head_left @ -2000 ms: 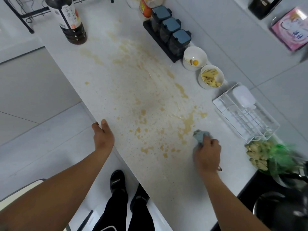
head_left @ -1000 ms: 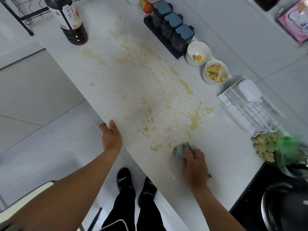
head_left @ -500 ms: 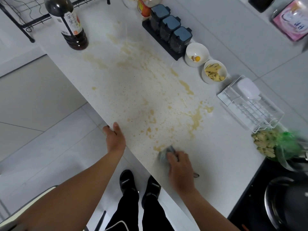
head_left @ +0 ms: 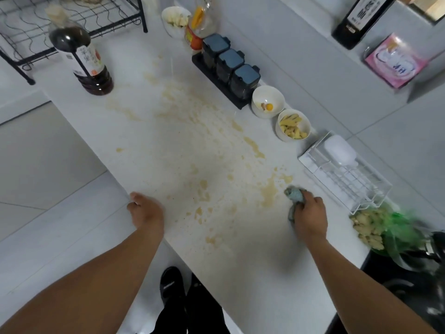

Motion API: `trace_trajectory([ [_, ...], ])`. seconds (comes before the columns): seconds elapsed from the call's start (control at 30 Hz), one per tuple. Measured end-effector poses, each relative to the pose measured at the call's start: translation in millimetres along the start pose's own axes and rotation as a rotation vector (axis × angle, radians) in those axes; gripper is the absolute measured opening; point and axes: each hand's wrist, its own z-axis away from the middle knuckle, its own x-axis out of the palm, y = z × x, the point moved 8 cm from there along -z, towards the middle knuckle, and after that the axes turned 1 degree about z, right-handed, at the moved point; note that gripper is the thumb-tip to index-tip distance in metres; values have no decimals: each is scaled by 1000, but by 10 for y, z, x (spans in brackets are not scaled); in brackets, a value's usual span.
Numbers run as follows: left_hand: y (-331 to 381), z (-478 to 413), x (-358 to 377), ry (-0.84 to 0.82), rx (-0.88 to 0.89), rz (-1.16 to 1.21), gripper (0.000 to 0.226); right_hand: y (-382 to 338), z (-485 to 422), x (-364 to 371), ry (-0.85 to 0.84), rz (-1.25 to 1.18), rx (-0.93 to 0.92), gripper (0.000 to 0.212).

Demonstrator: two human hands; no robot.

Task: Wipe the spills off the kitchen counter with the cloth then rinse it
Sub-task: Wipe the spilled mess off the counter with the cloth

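A long white counter [head_left: 149,141] carries yellowish-brown spills [head_left: 268,191] from the dark bottle down to the near end. My right hand [head_left: 309,216] grips a bunched blue-grey cloth [head_left: 295,196] and presses it on the counter, just right of a thick streak of spill and left of the white wire rack. Most of the cloth is hidden under my fingers. My left hand [head_left: 145,210] rests on the counter's front edge, holding nothing.
A dark sauce bottle [head_left: 81,59] stands at the far left. Three dark spice jars [head_left: 230,66], two white bowls [head_left: 268,102] and a white wire rack [head_left: 344,174] line the wall side. Ginger in a green bag [head_left: 375,227] lies beside the stove.
My right hand has swept the cloth from the counter's front edge back to the right, beside the wire rack. The spill near the front edge looks thinner. My left hand stays on the edge.
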Motion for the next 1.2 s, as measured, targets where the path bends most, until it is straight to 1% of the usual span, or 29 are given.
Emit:
trace_trajectory([
  [0.1,-60,-65,9,66,22,-22,75,24,-439,-17,110,-47,124,33],
  [0.23,-116,-123,-5,124,27,-52,79,-31,-568,42,294,-160,260,34],
  [0.3,-120,-134,-17,151,34,-52,80,-26,-601,70,350,-218,329,32],
  [0.33,-118,-136,-21,160,38,-45,80,-41,-615,87,357,-238,311,31],
  [0.37,-120,-138,-29,169,40,-43,81,-84,-602,100,349,-218,246,32],
  [0.47,-121,-113,-39,165,37,-53,80,-170,-432,235,216,-85,7,40],
  [0.53,-106,-95,-45,168,43,-48,80,-187,-434,251,183,-83,-95,40],
  [0.57,-94,-90,-44,170,47,-50,79,-173,-502,241,181,-107,-83,40],
  [0.67,-83,-83,-39,166,45,-56,77,-155,-601,223,223,-205,62,36],
  [0.7,-80,-72,-45,162,41,-60,77,-198,-528,233,226,-200,60,36],
  [0.8,-77,-59,-61,151,33,-52,76,-311,-268,308,174,-122,-109,38],
  [0.87,-91,-62,-55,150,22,-42,78,-329,-345,276,128,-97,-180,38],
  [0.93,-98,-63,-45,143,24,-43,79,-333,-520,241,93,-97,-167,40],
  [1.03,-77,-58,-44,129,28,-31,77,-341,-486,226,111,-120,-103,40],
  [1.13,-86,-49,-42,113,29,-22,74,-375,-150,286,124,-104,-170,37],
  [1.2,-90,-54,-34,105,29,-17,73,-395,-188,287,103,-94,-213,37],
])
